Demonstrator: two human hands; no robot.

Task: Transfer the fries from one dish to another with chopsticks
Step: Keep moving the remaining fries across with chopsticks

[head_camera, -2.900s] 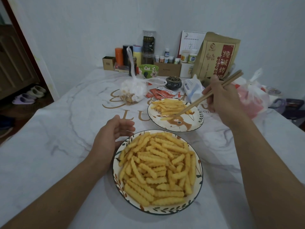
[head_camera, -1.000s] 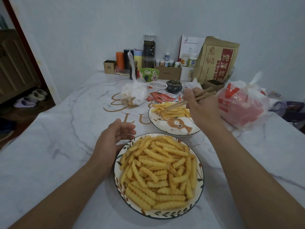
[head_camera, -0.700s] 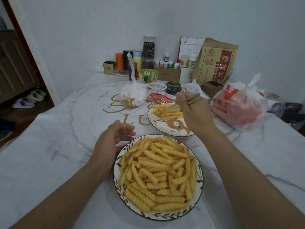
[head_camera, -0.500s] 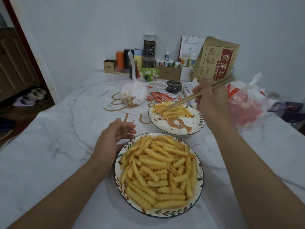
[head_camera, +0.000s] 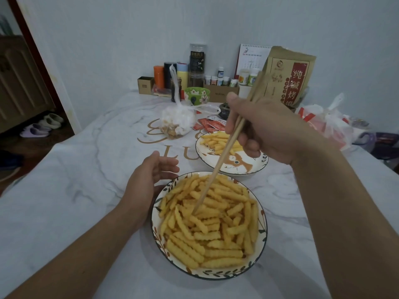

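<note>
- Currently gripping the chopsticks (head_camera: pixel 224 156) in the right hand (head_camera: pixel 265 130), tips buried among the fries (head_camera: pixel 207 221) heaped in the near dish (head_camera: pixel 262 238); impossible to tell whether a fry is pinched between the tips.
- Left hand (head_camera: pixel 146 182) loosely open, fingers relaxed, cupped just beside the near dish's left rim, holding nothing.
- Far dish (head_camera: pixel 254 167) only partly filled, a small pile of fries at its far side (so probably the receiving one, with most of the job left).
- Likely slip: crinkle-cut fries stacked crosswise, so lifting one could drag a neighbour over the rim and onto the bench (head_camera: pixel 75 180).
- Another risk: tips very close together and entering at a slant, so a pinch near a fry's end could let it pivot and drop between the dishes.
- Possibly also: pressing down into the heap could nudge the near dish, hence the left hand waiting at the rim.
- Short bare strip of bench between the two dishes, nothing lying on the direct path.
- Beyond the far dish: red sauce packets (head_camera: pixel 210 124), a knotted clear bag (head_camera: pixel 177 121) of snacks, a green bowl (head_camera: pixel 197 94).
- To the right: a red-and-white plastic bag (head_camera: pixel 323 124) near the right wrist (easy to brush on a wide swing).
- Along the wall: jars, small bottles, a calendar (head_camera: pixel 251 59), a brown paper packet (head_camera: pixel 289 76), all well apart from the dishes.
</note>
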